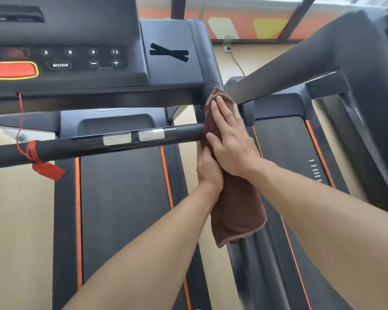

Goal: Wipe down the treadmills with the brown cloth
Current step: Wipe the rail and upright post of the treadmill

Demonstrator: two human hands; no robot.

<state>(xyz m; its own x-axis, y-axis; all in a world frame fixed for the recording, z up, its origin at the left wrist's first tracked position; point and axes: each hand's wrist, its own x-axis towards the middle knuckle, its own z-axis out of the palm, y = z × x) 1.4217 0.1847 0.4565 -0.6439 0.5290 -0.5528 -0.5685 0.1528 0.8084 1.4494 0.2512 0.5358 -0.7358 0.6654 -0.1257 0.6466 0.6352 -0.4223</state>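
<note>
- The right hand (230, 139) lies flat on the brown cloth (235, 198), fingers straight and spread, pressing it against the side rail at the right edge of the near treadmill (121, 198).
- The left hand (208, 168) sits just below and to the left of the right hand, its fingers curled round the edge of the cloth from the left; the fingertips are hidden behind the fabric.
- The cloth runs from above the right hand's fingertips, where it bunches against the console corner, down past both wrists, its loose hemmed end hanging over the rail.
- Left of both hands the black crossbar (99, 144) reaches right up to the cloth; two silver pulse pads (133, 136) sit on it.
- Farther left on the bar a red safety clip (46, 168) hangs by a red cord.
- Above and left of the hands is the console (76, 63), with a red stop button (12, 70), a MODE key and numbered keys.
- Right of the right hand the handrail of a second treadmill (300, 153) slants close beside the fingertips, leaving a narrow gap.
- Beyond the fingertips a wall socket (228, 48) with a dark cable shows on the far wall.
</note>
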